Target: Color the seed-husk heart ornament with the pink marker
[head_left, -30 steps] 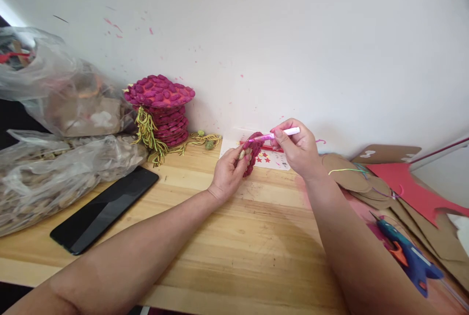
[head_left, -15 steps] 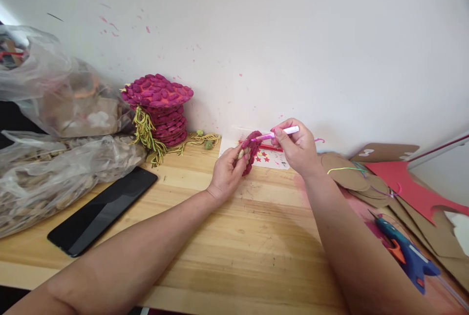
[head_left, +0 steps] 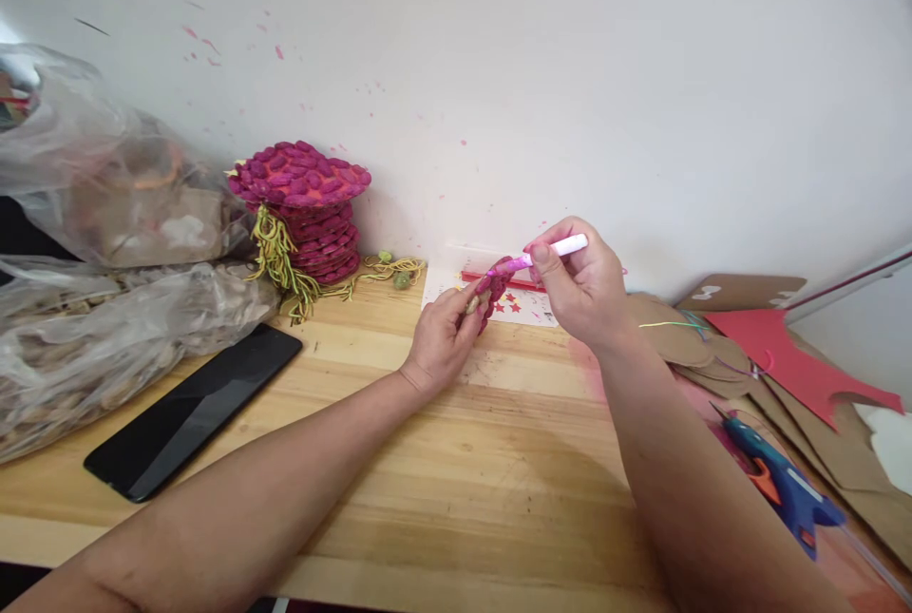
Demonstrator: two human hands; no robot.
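Observation:
My left hand [head_left: 446,333] pinches a small piece covered in magenta, shell-like bits [head_left: 499,285], held tilted above the table, with some uncoloured tan bits by my fingers. My right hand [head_left: 580,280] is closed around a white marker [head_left: 566,246], stained pink toward its tip. The tip points left and meets the upper edge of the piece. Behind my hands lies a white sheet [head_left: 434,295] with red stars and a red stick-like strip [head_left: 527,283] on it.
A magenta shell-covered stand [head_left: 299,176] with yellow-green yarn [head_left: 275,247] is at back left. Plastic bags [head_left: 121,337] and a black phone [head_left: 196,413] lie left. Right are cardboard pieces [head_left: 819,413], red foam sheet [head_left: 790,356] and a blue glue gun [head_left: 780,470].
The marker has swung slightly, its white end now higher and further right. My right hand has moved a little up and right. The view has shifted slightly.

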